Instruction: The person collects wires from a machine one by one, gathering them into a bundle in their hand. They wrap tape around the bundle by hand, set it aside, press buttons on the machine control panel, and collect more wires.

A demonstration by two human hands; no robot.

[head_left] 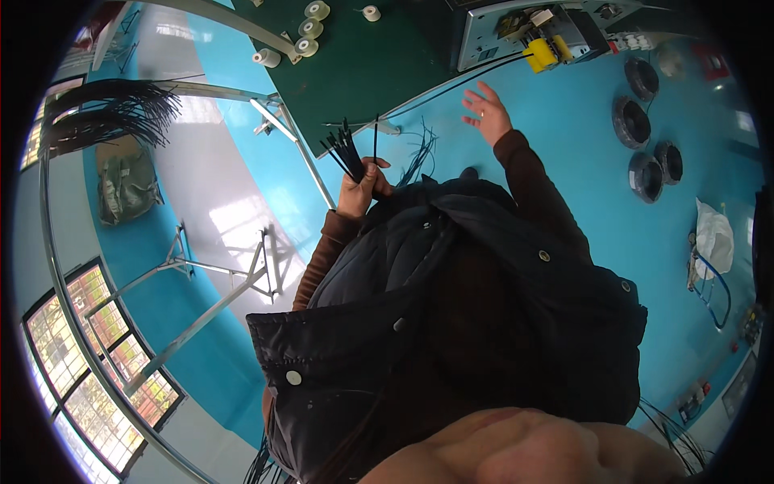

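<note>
My left hand [364, 190] is closed round a bundle of cut black cables [344, 153], their ends pointing up and fanned out. One separate black cable [376, 139] stands upright by its fingers. To the right, my right hand [488, 114] is held out with its fingers apart and nothing in it. Just beyond it, a long black cable [451, 86] runs along the table edge from the yellow part [543, 55] of a grey machine [481, 36]. More thin black cables [421, 153] hang past my left hand, partly hidden by my dark jacket.
White tape rolls [308, 29] stand on the green table [355, 73]. Black cable coils [630, 121] lie on the blue floor at right, with a white sack [713, 238] nearer. Black cables [113, 109] hang over a metal frame [210, 90] at left.
</note>
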